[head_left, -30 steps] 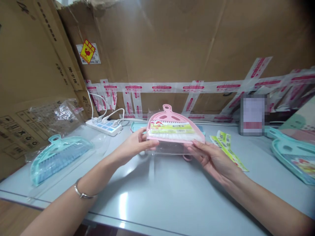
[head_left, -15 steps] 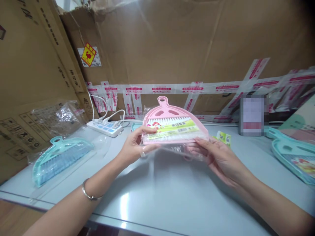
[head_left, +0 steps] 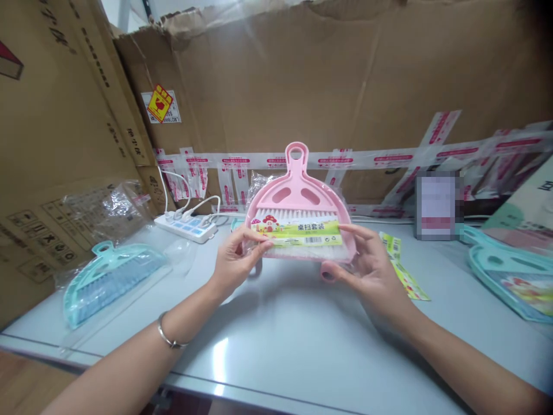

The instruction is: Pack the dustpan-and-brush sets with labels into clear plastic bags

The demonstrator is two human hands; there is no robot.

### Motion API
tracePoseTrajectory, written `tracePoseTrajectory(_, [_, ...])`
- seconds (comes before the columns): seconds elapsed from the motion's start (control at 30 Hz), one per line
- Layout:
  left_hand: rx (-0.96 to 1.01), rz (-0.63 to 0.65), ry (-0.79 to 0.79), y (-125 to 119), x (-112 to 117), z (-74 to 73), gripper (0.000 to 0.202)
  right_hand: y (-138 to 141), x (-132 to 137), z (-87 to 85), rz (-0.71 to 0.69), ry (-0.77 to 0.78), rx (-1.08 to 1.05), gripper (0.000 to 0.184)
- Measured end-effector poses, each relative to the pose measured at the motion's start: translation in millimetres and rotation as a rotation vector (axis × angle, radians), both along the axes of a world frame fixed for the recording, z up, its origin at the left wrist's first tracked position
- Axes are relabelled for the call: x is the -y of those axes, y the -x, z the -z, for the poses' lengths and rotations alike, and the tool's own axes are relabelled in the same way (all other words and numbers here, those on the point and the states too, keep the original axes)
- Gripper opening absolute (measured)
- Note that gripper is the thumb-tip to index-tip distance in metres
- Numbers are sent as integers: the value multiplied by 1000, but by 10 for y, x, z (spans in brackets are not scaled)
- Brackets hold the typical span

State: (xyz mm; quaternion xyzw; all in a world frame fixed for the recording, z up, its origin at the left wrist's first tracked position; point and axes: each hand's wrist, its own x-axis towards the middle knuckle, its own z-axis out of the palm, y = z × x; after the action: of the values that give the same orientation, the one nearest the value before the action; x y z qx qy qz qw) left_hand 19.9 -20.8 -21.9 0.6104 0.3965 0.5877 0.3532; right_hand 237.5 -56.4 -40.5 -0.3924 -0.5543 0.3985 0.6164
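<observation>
A pink dustpan (head_left: pixel 298 180) with a white-bristled brush (head_left: pixel 276 213) is held up at mid-view, its handle pointing upward. Across its front lies a printed green label strip (head_left: pixel 317 226) with mushroom pictures. My left hand (head_left: pixel 235 256) is closed, pinching the label's left end against the pan's lower left edge. At the lower right edge, my right hand (head_left: pixel 371 265) grips the set, index finger at the label's right end and thumb low beside a pink ring (head_left: pixel 327 272). Clear plastic wrap (head_left: pixel 261 183) shows behind the pan's left side.
On the left lies a wrapped turquoise dustpan with brush (head_left: pixel 114 282); another turquoise set (head_left: pixel 510 282) is at the right. A power strip (head_left: pixel 185 226), loose green label strips (head_left: pixel 408 276) and a grey device (head_left: pixel 436 204) stand along the back. Cardboard (head_left: pixel 276 86) walls the table.
The pink dustpan has tilted upright to face me, its handle rising. My right thumb has moved from the pan's front to below its edge. More of the loose green labels shows.
</observation>
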Motion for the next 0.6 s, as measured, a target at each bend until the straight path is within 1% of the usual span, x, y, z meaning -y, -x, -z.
tracePoseTrajectory(0.03, [-8,8,-4,-13,11,17,20,20,1,-8,31,3,-32,57])
tracePoseTrajectory(0.1, [-28,16,-9,-33,27,50,19,46,3,-33,67,2,-79,55])
tracePoseTrajectory(0.2, [-35,26,-15,-55,42,69,17,66,6,-64,70,-3,-123,65])
tracePoseTrajectory(0.23, [-17,41,-15,-61,43,65,21,71,4,-69,70,-2,-137,70])
tracePoseTrajectory(0.27, [11,65,-9,-66,41,58,32,77,0,-69,74,0,-150,75])
tracePoseTrajectory(0.3, [44,97,5,-70,37,50,48,83,-7,-66,80,3,-162,79])
tracePoseTrajectory(0.37, [100,164,67,-75,21,34,76,94,-33,-51,86,10,-184,85])
tracePoseTrajectory(0.4, [114,186,106,-75,11,30,81,97,-50,-40,79,18,-198,89])
tracePoseTrajectory(0.43, [118,197,144,-75,2,29,80,98,-69,-27,64,36,-215,92])
tracePoseTrajectory(0.5, [115,201,181,-75,-11,36,67,91,-106,2,27,111,-239,93])
tracePoseTrajectory(0.53, [116,200,175,-77,-13,43,59,86,-120,17,9,156,-234,89])
tracePoseTrajectory(0.6, [120,199,155,-84,-10,59,49,82,-134,41,-9,212,-188,70])
